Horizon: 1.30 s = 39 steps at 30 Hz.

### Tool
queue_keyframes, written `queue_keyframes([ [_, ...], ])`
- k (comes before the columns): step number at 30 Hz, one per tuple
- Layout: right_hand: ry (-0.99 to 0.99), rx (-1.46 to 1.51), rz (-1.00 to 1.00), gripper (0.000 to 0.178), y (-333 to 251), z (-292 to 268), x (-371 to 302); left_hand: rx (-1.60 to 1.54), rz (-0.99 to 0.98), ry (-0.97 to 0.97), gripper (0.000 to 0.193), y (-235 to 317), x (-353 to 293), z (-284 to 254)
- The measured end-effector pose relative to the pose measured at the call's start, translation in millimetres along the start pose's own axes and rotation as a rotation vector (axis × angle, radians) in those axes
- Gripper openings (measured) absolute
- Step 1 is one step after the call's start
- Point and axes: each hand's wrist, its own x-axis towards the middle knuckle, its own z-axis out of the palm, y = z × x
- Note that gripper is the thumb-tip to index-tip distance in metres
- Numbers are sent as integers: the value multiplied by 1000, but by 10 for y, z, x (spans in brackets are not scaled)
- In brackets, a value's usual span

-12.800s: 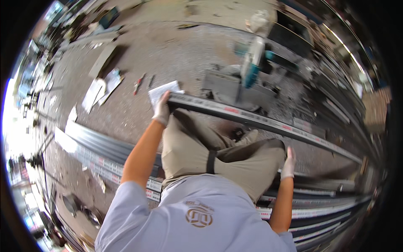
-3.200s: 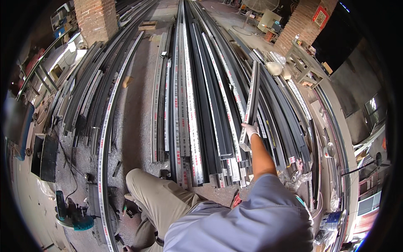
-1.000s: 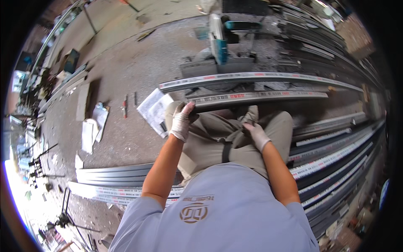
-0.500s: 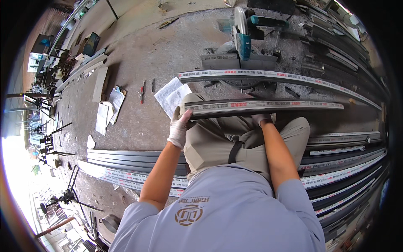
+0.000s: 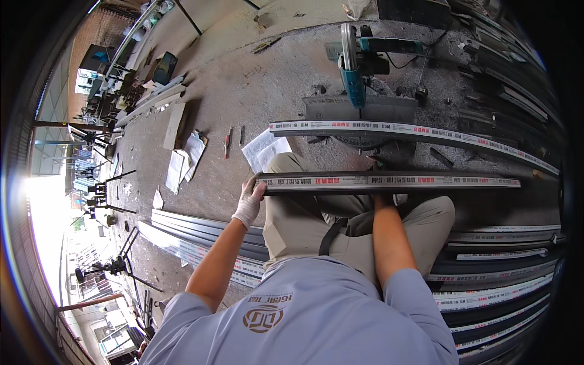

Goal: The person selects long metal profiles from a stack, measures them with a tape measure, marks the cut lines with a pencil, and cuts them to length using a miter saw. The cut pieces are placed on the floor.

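Observation:
I hold a long dark metal profile (image 5: 389, 181) with a white printed strip level in front of my knees. My left hand (image 5: 250, 204), in a white glove, grips its left end. My right hand is hidden under the profile near its middle; only the forearm (image 5: 389, 237) shows. A second, longer profile (image 5: 413, 131) lies across the base of a teal mitre saw (image 5: 356, 73) just beyond.
Stacked dark profiles (image 5: 499, 274) lie on the floor at my right and more (image 5: 201, 234) at my left. A sheet of paper (image 5: 264, 149), wood offcuts (image 5: 173, 125) and small tools (image 5: 227, 143) lie on the concrete. Tripod stands (image 5: 106, 191) are at far left.
The profile I hold has moved a little lower and nearer to me. My view has shifted; the saw and the longer profile now sit higher in the picture.

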Motion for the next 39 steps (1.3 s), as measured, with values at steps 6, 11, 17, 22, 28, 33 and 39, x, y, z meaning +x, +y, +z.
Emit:
queue_keyframes([
  [6, -185, 105, 246, 57, 749, 548, 461, -225, 232, -131, 75, 242, 307, 402],
  [11, -46, 124, 113, 56, 283, -58, 125, 117, 474, 29, 65, -6, 209, 220],
  [17, -40, 7, -100, 56, 80, -718, -198, -66, 485, -30, 55, 124, 326, 281],
  [22, -393, -55, -151, 67, -290, -1115, -439, -226, 479, -30, 57, 52, 304, 328],
  [28, -602, -68, -412, 55, -842, -1442, -689, -205, 581, -2, 52, 130, 166, 288],
  [33, -606, -54, -513, 54, -1225, -1720, -1147, -213, 618, 16, 44, 174, 180, 282],
  [39, -356, 229, -380, 60, -1515, -2421, -1450, 35, 755, 74, 27, 312, 280, 113],
])
